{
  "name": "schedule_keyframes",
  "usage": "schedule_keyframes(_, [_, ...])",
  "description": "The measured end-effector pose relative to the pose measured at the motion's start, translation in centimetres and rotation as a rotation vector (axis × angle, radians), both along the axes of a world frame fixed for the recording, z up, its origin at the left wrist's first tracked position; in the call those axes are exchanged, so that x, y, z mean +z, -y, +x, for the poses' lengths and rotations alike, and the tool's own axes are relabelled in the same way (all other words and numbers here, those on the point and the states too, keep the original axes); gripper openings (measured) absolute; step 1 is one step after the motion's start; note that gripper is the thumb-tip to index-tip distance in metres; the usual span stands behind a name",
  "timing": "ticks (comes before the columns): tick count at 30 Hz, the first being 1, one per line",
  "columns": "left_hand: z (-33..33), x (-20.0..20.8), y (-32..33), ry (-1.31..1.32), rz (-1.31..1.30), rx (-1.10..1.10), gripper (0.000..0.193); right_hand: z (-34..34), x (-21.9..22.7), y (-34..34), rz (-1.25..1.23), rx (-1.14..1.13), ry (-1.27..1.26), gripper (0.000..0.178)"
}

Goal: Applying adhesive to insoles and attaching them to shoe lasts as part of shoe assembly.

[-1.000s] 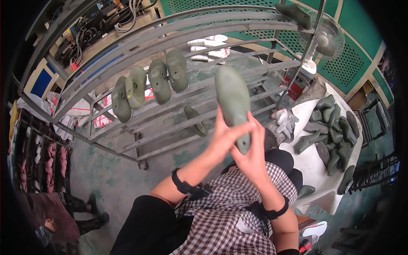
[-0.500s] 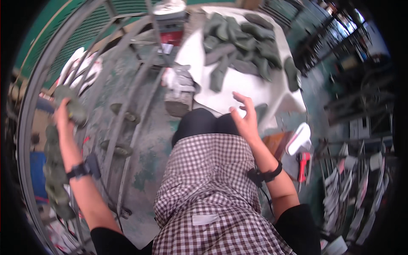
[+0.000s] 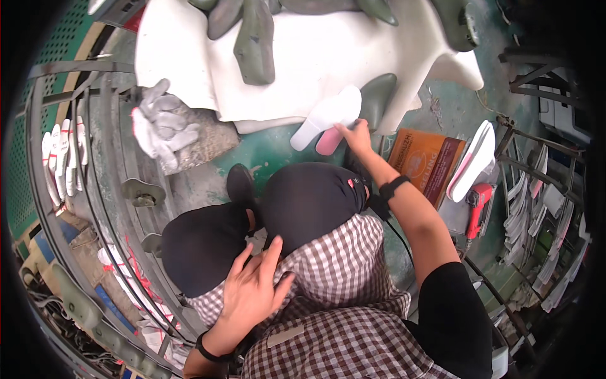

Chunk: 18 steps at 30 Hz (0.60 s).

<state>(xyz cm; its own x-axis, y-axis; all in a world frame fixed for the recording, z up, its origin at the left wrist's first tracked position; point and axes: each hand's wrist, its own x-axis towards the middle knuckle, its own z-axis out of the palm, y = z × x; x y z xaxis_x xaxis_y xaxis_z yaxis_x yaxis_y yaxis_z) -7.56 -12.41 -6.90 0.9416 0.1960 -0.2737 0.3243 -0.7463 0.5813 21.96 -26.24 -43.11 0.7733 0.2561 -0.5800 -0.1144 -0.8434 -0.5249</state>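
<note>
My right hand (image 3: 358,138) grips a pair of insoles at the edge of the white-covered table. The upper white insole (image 3: 333,112) overlaps a pink-sided insole (image 3: 329,142), and my thumb and fingers close on their side. Just behind them a dark green shoe last (image 3: 380,100) leans against the white cover. Over my lap hovers my left hand (image 3: 255,284), fingers spread, with nothing in it. Farther back, another green shoe last (image 3: 255,50) lies on the white cover (image 3: 309,57), with several more cut off by the top edge.
Grey-white work gloves (image 3: 161,123) rest on a block at the left. Metal rack bars (image 3: 95,158) run along my left, with shoe lasts (image 3: 76,300) among them. At right are a brown box (image 3: 423,164), more insoles (image 3: 472,161) and a red power tool (image 3: 480,205).
My left hand has come from the left rack, where it held a shoe last, to over my lap, empty. My right hand, empty before, now holds insoles. The table appears closer.
</note>
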Motion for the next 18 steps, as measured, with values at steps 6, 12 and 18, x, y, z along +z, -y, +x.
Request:
schedule_keyframes(6, [0.5,-1.3,-0.5,0.019,-0.031,0.086,0.060,-2.2,-3.5,-5.1,0.015,-0.495,-0.285,0.099])
schedule_keyframes(12, [0.7,-1.8,-0.2,0.017,0.087,0.063,0.046,-2.1,-0.4,-4.4,0.477,-0.654,-0.182,0.038])
schedule_keyframes(18, [-0.9,-0.3,-0.3,0.127,-0.089,0.287,0.052,1.3,20.2,2.1,0.957,-0.573,0.078,0.040])
